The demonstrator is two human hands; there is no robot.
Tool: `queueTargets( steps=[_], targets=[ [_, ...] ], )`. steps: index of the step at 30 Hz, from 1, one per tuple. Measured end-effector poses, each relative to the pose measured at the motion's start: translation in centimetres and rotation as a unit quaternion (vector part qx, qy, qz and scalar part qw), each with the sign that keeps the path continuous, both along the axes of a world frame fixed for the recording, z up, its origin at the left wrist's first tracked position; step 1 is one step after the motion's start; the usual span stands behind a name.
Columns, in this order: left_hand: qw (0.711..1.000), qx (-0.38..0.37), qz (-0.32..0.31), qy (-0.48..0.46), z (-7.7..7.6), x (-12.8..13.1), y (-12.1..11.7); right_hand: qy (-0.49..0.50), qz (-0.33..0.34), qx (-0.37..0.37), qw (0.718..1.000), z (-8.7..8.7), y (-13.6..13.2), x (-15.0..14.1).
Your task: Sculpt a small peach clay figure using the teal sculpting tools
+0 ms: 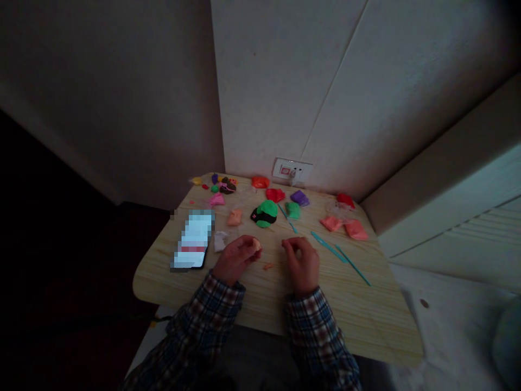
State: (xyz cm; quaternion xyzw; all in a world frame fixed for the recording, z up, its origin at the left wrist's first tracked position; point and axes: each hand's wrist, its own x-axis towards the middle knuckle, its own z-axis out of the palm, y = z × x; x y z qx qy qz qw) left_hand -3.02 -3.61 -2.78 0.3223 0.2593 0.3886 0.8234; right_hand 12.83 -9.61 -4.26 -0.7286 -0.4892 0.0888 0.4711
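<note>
My left hand (236, 258) is closed, with a small lump of peach modelling clay (256, 244) between thumb and fingers. Across from it, my right hand (302, 262) is pinched shut; whatever its fingertips hold is too small to make out. Between the hands, a little scrap of peach clay (267, 266) lies on the wooden table (252, 309). Just beyond them stands a rounded green and black clay figure (266, 213). Near my left hand are a white clay packet (220, 240) and a peach clay packet (234, 217).
A phone (194, 239) with a lit screen lies on the left. Turquoise modelling tools (329, 247) rest to the right. Bags of coral clay (355, 229), purple clay (300, 197) and red clay (275, 195) are spread toward the wall, below a socket (292, 170). A brown clay piece (228, 185) sits back left.
</note>
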Motion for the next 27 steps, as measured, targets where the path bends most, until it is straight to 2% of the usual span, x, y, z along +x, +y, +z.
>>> queueTargets(
  steps=[7,14,22,27],
  targets=[
    [1.0,0.001,-0.002,-0.003,-0.3,0.3,0.0,0.111,0.052,0.045,0.991,1.8,-0.4,-0.9],
    [1.0,0.01,-0.012,-0.002,0.2,0.2,-0.3,0.177,0.077,0.051,0.98,2.1,-0.7,-1.7],
    [0.999,0.023,-0.034,-0.002,0.6,0.1,-0.5,0.227,0.151,0.128,0.954,4.5,-1.1,-3.1],
    [0.999,0.021,-0.049,-0.008,0.6,0.1,-0.7,0.279,0.192,0.12,0.933,4.8,-1.2,-4.1]
  ],
)
